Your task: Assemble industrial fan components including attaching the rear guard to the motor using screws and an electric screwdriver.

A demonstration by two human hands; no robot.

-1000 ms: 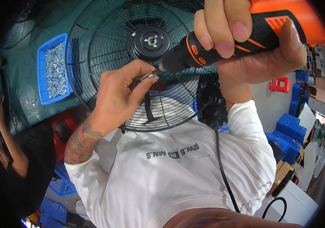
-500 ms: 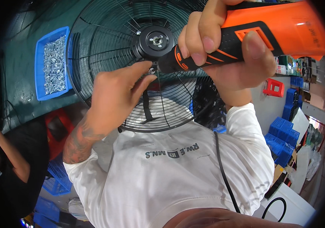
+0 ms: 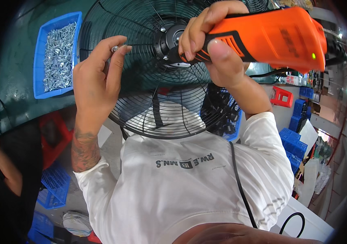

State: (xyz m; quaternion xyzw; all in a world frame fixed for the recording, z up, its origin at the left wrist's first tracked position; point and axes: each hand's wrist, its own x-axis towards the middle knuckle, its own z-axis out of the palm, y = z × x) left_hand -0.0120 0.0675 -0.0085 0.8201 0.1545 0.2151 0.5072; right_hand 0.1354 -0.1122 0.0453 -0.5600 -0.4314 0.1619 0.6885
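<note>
My left hand (image 3: pixel 94 77) pinches a small silver screw (image 3: pixel 115 49) between thumb and fingertips, just in front of the black wire fan guard (image 3: pixel 149 101). My right hand (image 3: pixel 212 53) wraps tight around an orange electric screwdriver (image 3: pixel 271 38), its tip at the guard's black hub (image 3: pixel 169 40). A blue tray of screws (image 3: pixel 57 55) sits to the left.

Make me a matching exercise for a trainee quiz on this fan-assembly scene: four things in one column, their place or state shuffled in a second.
Things:
1. orange power screwdriver
2. small silver screw
3. blue plastic tray of screws
4. red plastic stool

Places or states:
A. on the floor at right
B. pinched in the left hand's fingertips
C. on the green table, left of the black wire fan guard
D. held in the right hand's grip, tip at the fan hub

Pairs: 1-D, 2-B, 3-C, 4-A
</note>
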